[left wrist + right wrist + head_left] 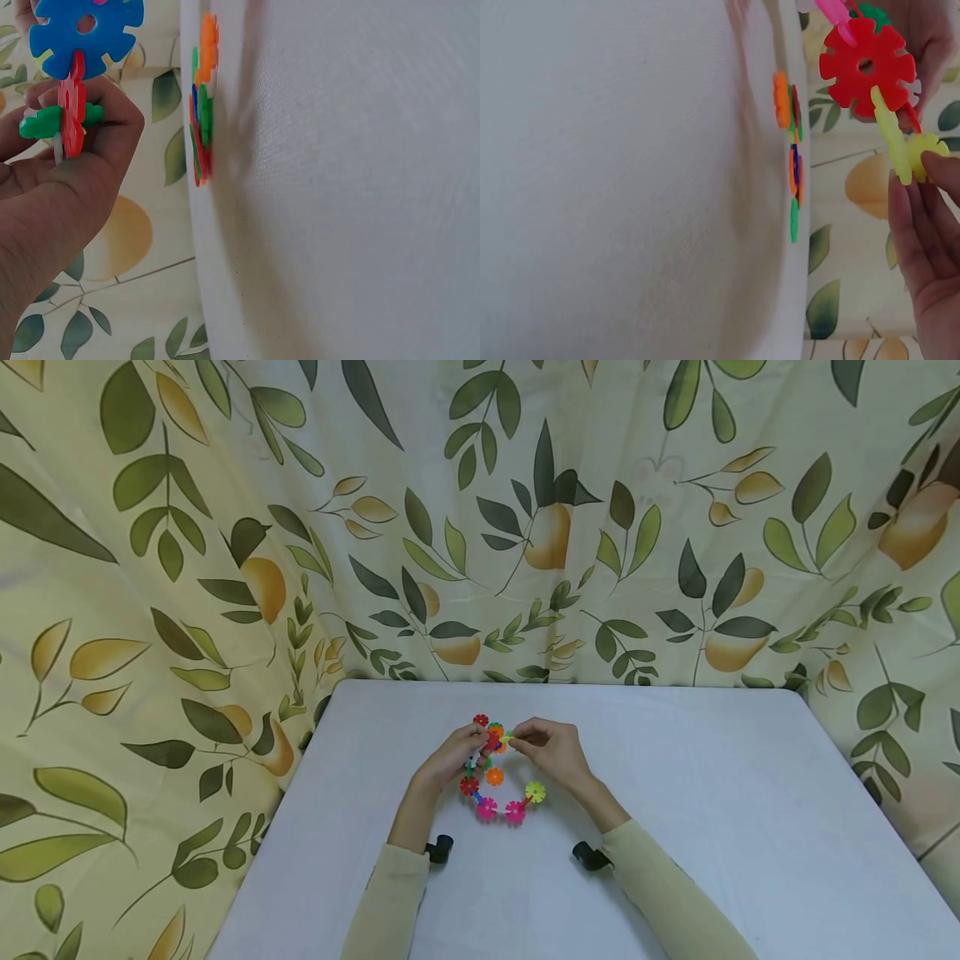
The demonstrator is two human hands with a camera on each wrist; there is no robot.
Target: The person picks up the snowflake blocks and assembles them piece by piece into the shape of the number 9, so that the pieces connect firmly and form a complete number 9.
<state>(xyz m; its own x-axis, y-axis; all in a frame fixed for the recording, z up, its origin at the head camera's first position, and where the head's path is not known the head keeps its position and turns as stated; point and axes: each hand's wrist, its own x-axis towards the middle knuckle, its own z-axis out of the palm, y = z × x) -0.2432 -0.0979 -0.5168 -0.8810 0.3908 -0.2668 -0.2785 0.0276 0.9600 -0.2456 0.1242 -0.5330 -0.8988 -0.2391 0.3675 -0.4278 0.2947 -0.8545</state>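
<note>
Notched plastic flower discs are linked into a curved chain, its pink disc (515, 812) and yellow-green disc (535, 792) hanging toward the front in the head view. My left hand (453, 756) grips the chain near its upper end. In the left wrist view, a red disc (72, 112) and a green disc (41, 124) sit between its fingers, beneath a blue disc (75, 56). With thumb and fingertips, my right hand (557, 750) pinches a yellow disc (928, 154). Close by, another yellow disc (892, 142) is slotted edge-on into a red disc (847, 71).
Several colourful discs, among them an orange disc (781, 101), show near the tabletop's far edge in the wrist views. A white-covered table (712, 793) lies beneath the hands. Behind it hangs a leaf-patterned curtain (525, 610). Black devices (590, 857) are attached at both wrists.
</note>
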